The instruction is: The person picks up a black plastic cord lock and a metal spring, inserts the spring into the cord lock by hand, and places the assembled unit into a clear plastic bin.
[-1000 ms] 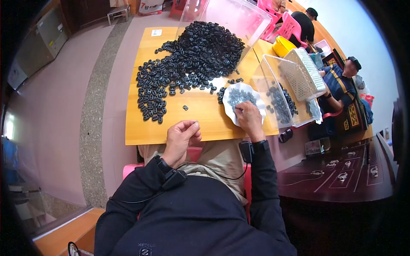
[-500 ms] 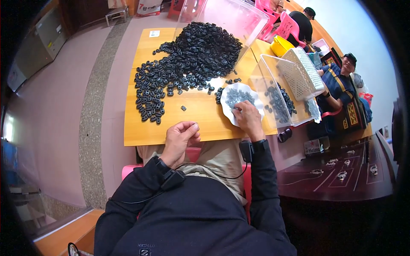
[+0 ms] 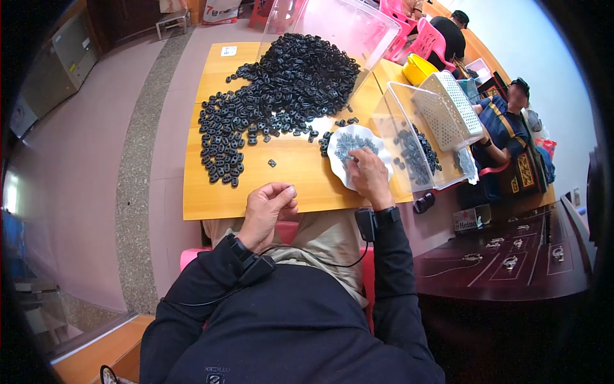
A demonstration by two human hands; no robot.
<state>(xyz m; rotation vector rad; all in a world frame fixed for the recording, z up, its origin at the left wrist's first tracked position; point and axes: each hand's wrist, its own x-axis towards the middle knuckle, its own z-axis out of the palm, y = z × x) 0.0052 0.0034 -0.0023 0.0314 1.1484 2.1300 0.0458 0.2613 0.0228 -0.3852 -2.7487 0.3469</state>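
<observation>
At the table's near edge, my left hand (image 3: 267, 208) is closed, thumb pressed against the bent index finger. Whatever it may hold is too small or hidden to make out. My right hand (image 3: 372, 178) reaches over a white wavy-rimmed plate (image 3: 337, 168), its fingertips bunched at the small greyish translucent pieces (image 3: 352, 141) lying in it. Any piece between those fingers is hidden. One small black two-holed piece (image 3: 272, 163) lies alone beyond my left hand. Farther off, a large heap of similar black pieces (image 3: 307, 67) spreads toward the table's left side.
A transparent bin (image 3: 377, 40) lies behind the heap. Right of the plate, another transparent bin (image 3: 391, 105) contains black pieces, with a white perforated basket (image 3: 457, 115) against it. A yellow bowl (image 3: 419, 69) stands beyond. A person (image 3: 502, 125) sits at the right; another sits farther back.
My right fingertips have shifted slightly farther over the pieces in the plate. My left hand keeps its closed pose. The whole view has slid slightly.
</observation>
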